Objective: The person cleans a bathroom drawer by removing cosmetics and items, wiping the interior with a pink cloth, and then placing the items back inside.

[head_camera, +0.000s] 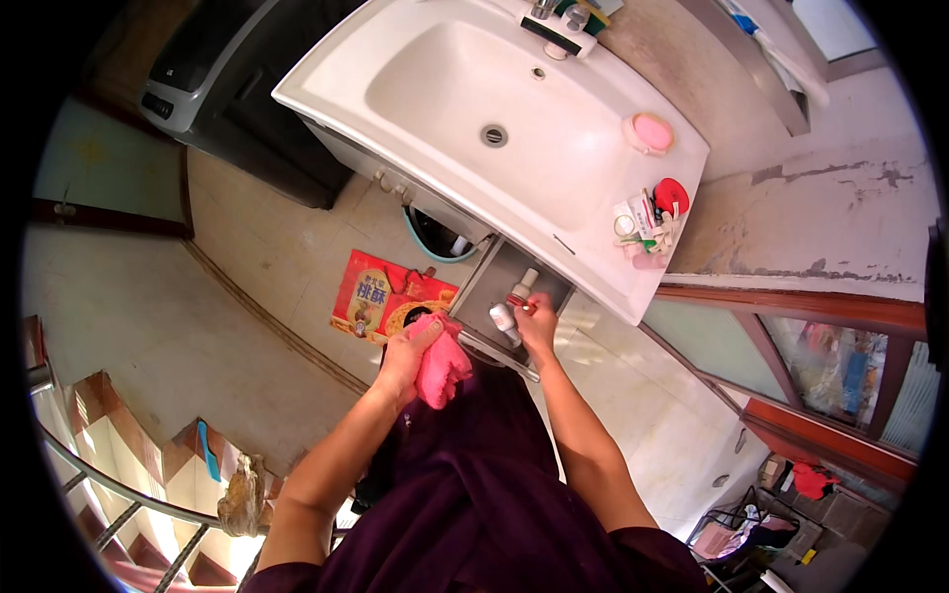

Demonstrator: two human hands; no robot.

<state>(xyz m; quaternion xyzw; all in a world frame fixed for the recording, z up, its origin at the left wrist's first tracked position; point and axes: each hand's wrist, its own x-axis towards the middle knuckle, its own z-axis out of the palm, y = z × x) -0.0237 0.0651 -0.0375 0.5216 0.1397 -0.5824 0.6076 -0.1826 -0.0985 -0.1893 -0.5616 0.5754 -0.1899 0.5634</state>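
Observation:
My left hand (410, 351) is closed around a bunched pink cloth (445, 369), held just left of the open drawer. The pulled-out drawer (489, 276) sits under the washbasin's front edge. My right hand (538, 326) reaches into it, its fingers curled on a small red item (521, 302) that they partly cover. Close to these fingers are a white bottle (502, 317) and a small bottle with a pale cap (528, 279). What else lies beneath my right hand is hidden.
The white washbasin (452, 111) has a faucet (557, 30), a pink soap dish (651, 133) and small clutter (643, 222) on its rim. A red printed box (371, 290) and a teal basin (437, 236) stand on the floor. A dark washing machine (252, 118) is at left; a metal railing (148, 498) is behind.

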